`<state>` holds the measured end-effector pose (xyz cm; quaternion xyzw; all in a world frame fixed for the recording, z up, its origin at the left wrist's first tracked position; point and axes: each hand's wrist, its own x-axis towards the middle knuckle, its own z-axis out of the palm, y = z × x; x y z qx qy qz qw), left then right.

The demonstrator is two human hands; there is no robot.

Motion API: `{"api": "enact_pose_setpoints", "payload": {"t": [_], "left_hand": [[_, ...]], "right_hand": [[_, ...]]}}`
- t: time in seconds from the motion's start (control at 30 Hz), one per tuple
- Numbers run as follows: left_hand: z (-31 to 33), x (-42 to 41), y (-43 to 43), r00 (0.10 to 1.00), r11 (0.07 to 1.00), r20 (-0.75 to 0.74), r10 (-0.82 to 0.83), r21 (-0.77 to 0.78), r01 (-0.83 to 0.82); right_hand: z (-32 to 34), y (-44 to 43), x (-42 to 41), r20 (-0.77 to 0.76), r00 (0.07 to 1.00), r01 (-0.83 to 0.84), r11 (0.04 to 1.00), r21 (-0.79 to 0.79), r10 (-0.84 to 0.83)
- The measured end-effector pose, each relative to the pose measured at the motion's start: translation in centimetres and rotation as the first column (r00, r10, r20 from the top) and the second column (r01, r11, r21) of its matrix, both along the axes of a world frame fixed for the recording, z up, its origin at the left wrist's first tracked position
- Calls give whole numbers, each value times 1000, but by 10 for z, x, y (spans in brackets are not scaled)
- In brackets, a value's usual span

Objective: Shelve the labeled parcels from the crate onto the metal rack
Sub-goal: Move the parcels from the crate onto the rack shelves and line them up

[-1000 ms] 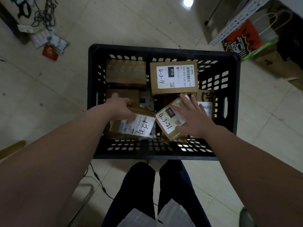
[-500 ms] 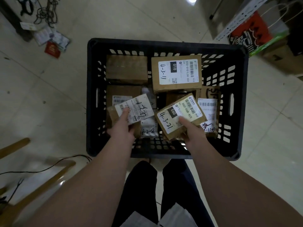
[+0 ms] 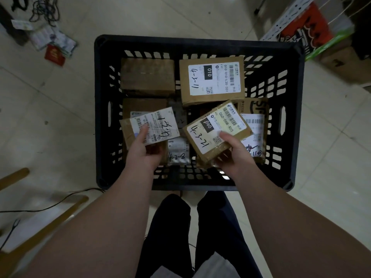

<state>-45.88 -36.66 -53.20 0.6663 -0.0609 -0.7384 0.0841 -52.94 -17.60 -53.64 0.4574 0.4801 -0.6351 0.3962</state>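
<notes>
A black plastic crate stands on the floor in front of me with several cardboard parcels inside. My left hand grips a small parcel whose white label bears handwritten numbers, thumb on top. My right hand grips a brown box labelled 4-3-21, tilted above the crate's near half. Left in the crate are a box marked 4-3-11, a plain brown box, a grey pouch marked 4-2-8 and a labelled box at the right. The metal rack's perforated post shows at the upper right.
An orange and green bag and cardboard boxes sit under the rack at the upper right. Papers and a red booklet lie on the floor upper left, with cables. Wooden legs stand at the lower left.
Both hands have taken hold of their parcels and lifted them off the pile toward me. The view has pulled back a little from the crate.
</notes>
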Motion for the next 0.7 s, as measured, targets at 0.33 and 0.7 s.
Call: {"api": "enact_pose_setpoints", "payload": {"t": [0.33, 0.7], "left_hand": [[-9, -4, -30, 991, 985, -17, -132, -117, 129], [-14, 10, -47, 776, 712, 166, -608, -319, 626]], "right_hand": [[20, 17, -1, -97, 995, -12, 1000, -17, 10], [36, 4, -4, -286, 931, -223, 974, 43, 226]]}}
